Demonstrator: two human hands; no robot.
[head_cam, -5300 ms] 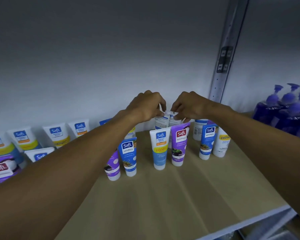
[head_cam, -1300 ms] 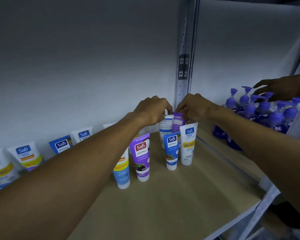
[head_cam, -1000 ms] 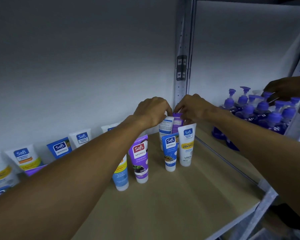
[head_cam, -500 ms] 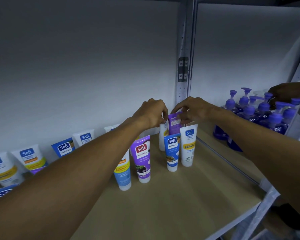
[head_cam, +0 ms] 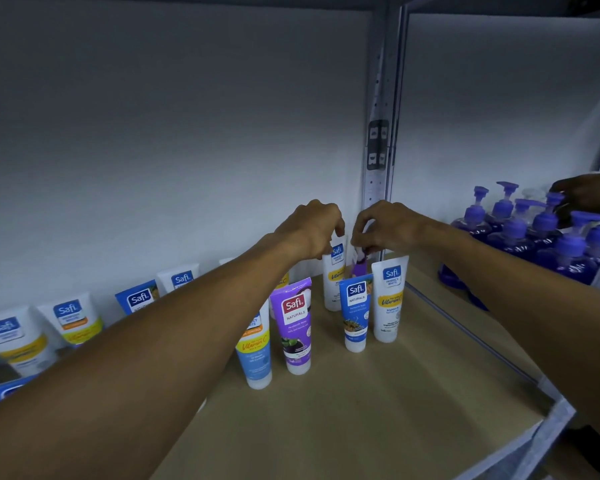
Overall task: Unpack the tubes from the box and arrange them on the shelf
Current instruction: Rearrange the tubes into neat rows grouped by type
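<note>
A: What sits at the far left?

B: A leaning row of tubes (head_cam: 66, 320), caps down and tops tipped against the back wall, which I judge keeps them from toppling; the labels face outward so they can be read.

A: And nearer the middle?

B: A vitamin C tube (head_cam: 255, 351) and a purple front tube (head_cam: 295, 327) stand on their caps on the shelf (head_cam: 361, 427); to their right a blue tube (head_cam: 355, 313) and a white front tube (head_cam: 388, 299) stand just beside each other, making a near row.

A: The hands?

B: The left hand (head_cam: 312, 230) has its fingers curled round the crimped top of a white rear tube (head_cam: 334, 275), steadying it upright; the right hand (head_cam: 388, 226) pinches the top of a purple rear tube (head_cam: 359, 270) behind the blue one, probably settling it into the far row; gripping at the top keeps fingers out of the crowded caps below.

A: The box?

B: Not in view.

A: Further right?

B: A metal upright (head_cam: 378, 150) divides the bays; beyond it stand pump bottles (head_cam: 534, 233), with another person's hand (head_cam: 586, 195) among them; whether it holds one I cannot tell.
</note>
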